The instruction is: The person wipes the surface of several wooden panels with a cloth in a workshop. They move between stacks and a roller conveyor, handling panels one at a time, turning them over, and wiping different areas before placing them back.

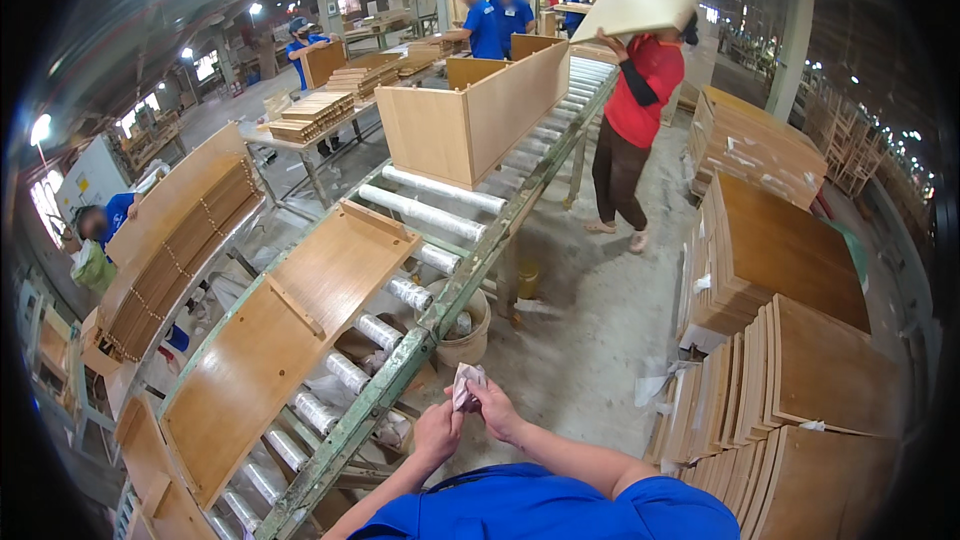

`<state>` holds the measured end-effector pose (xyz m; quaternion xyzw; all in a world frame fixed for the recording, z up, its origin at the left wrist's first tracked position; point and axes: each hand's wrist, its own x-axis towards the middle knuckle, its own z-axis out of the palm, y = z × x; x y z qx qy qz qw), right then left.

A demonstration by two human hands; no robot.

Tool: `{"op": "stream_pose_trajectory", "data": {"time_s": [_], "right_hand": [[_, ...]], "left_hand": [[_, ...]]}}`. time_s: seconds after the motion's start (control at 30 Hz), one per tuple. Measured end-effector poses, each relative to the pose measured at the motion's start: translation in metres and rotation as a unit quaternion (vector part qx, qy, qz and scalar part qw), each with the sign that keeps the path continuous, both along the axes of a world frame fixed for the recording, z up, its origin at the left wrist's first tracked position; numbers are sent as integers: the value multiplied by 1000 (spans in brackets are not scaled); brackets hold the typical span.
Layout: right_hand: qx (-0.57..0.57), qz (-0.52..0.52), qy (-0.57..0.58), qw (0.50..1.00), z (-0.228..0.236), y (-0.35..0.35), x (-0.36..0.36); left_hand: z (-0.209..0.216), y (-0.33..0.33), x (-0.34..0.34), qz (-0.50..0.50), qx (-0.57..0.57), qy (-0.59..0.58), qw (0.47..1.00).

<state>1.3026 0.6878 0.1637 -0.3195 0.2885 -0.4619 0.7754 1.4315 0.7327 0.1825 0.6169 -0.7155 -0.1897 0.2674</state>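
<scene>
My left hand [437, 432] and my right hand [495, 412] meet in front of me, beside the green rail of a roller conveyor. Both are closed on a crumpled pale pinkish piece [466, 381] of cloth or paper, which stands up between the fingers. Its lower part is hidden by them. To my left, on the rollers, lies a long flat wooden panel [262, 355] with a cross strip and a raised end piece. It is apart from my hands.
The roller conveyor [390, 370] carries an open wooden cabinet box [480, 120] further along. A bucket [465, 330] stands under its rail. Panel stacks [780, 250] line the right side. A person in red [645, 90] carries a pale board; several people in blue work beyond.
</scene>
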Motion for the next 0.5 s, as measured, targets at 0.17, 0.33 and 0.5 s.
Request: {"op": "stream_pose_trajectory", "data": {"time_s": [0.17,0.33,0.5], "right_hand": [[-5,-26,-1,1000,-24,-1,-18],[7,75,-49,996,-5,-2,-18],[-65,106,1,992,3,-6,-2]], "left_hand": [[-2,-7,4,-84,99,116,985],[22,5,23,-105,510,628,578],[-6,17,31,-76,381,531,753]]}}
